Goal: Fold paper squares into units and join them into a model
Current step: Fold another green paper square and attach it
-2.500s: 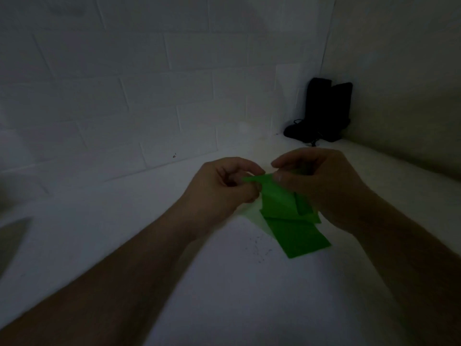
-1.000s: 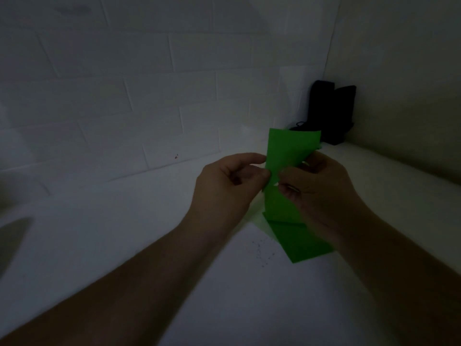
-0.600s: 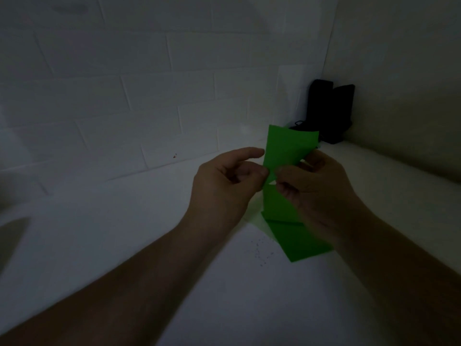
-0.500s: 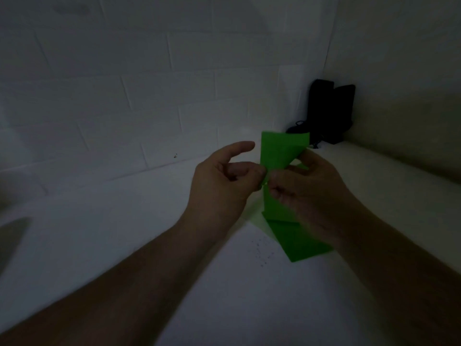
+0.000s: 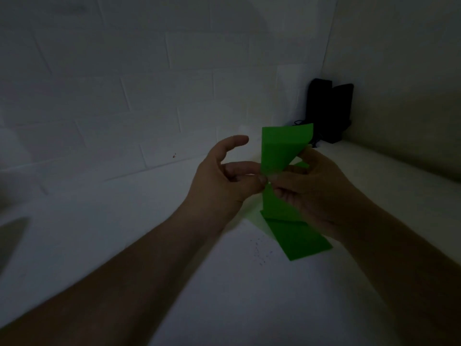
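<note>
Pinched mid-strip between left hand [image 5: 224, 181] and right hand [image 5: 306, 186] above the counter [image 5: 174, 270], green paper [image 5: 282, 151] upright, liable to crease crooked should either grip slip.

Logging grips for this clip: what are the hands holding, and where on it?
Both hands, left hand and right hand, pinch the green paper at its middle.

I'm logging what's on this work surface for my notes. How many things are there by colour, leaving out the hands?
Green: 2, the held paper piece pinched between left hand and right hand, and the paper lying on the table.
Black: 1, the dark object in the corner; too dim to tell whether it is one thing or two.
Total: 3
</note>
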`<action>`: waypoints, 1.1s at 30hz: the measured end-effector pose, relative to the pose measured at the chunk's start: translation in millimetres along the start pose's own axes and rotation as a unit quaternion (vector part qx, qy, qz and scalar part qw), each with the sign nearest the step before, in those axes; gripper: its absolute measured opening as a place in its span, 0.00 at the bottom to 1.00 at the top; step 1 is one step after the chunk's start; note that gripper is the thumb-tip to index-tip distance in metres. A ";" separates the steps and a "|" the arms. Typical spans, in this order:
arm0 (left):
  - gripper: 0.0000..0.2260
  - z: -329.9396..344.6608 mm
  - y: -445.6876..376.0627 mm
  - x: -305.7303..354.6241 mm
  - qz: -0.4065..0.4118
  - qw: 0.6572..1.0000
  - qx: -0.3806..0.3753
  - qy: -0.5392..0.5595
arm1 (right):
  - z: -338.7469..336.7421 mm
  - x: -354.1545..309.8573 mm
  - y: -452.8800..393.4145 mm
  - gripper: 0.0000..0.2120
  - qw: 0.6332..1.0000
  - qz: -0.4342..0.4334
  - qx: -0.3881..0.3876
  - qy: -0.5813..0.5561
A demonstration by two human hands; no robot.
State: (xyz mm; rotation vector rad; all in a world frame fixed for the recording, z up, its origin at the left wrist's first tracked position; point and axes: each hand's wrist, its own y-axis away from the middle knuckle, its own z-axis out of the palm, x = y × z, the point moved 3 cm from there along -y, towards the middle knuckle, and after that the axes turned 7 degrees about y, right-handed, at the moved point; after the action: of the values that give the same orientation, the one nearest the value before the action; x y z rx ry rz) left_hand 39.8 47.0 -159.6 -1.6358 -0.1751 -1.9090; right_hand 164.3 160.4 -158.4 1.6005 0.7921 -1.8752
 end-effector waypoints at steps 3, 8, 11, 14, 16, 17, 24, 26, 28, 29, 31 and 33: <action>0.30 -1.7 -0.2 0.2 -0.011 1.000 0.009 -0.003 | -2.7 -2.3 -0.7 0.27 1.000 -0.001 -0.006 0.001; 0.30 -1.9 -0.1 1.3 -0.011 1.000 0.021 -0.019 | -4.8 -3.8 -1.4 0.23 1.000 -0.004 0.008 -0.018; 0.30 -1.0 0.5 2.5 -0.008 0.999 0.026 -0.026 | -5.2 -3.9 -1.8 0.21 1.000 -0.003 0.004 -0.030; 0.30 -1.1 0.4 1.5 -0.006 0.999 0.031 -0.036 | -5.3 -4.9 -1.4 0.23 1.000 0.001 0.007 -0.030; 0.30 -1.7 0.2 1.0 -0.005 0.999 0.033 -0.039 | -6.7 -6.6 -1.2 0.23 0.999 -0.002 0.023 -0.031; 0.30 -1.9 -0.1 0.7 -0.005 0.999 0.033 -0.040 | -7.3 -7.5 -1.0 0.23 0.999 -0.005 0.026 -0.034; 0.28 -2.9 0.7 0.2 -0.006 0.998 0.029 -0.050 | -10.6 -8.6 -3.6 0.25 0.998 -0.012 0.043 -0.040; 0.25 -3.0 1.1 0.5 -0.007 0.998 0.022 -0.059 | -9.7 -8.5 -3.9 0.26 0.998 -0.012 0.039 -0.050; 0.19 -1.9 1.7 0.7 0.000 0.998 0.006 -0.068 | -9.6 -7.9 -4.2 0.26 0.998 -0.012 0.034 -0.053; 0.16 -1.3 2.1 1.2 0.009 0.997 0.000 -0.075 | -10.2 -7.6 -4.9 0.26 0.998 -0.012 0.035 -0.055; 0.14 0.6 4.0 2.5 0.020 0.995 -0.007 -0.095 | -11.5 -7.2 -5.9 0.25 0.998 -0.012 0.033 -0.060; 0.16 1.9 5.0 2.5 0.026 0.993 -0.009 -0.114 | -11.5 -8.1 -5.8 0.24 0.998 -0.018 0.027 -0.061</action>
State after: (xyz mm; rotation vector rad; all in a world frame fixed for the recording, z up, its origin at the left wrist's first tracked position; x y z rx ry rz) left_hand 43.9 43.0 -158.3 -1.8506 -0.2060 -1.6861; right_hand 168.9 173.0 -151.3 1.4966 0.7267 -2.0153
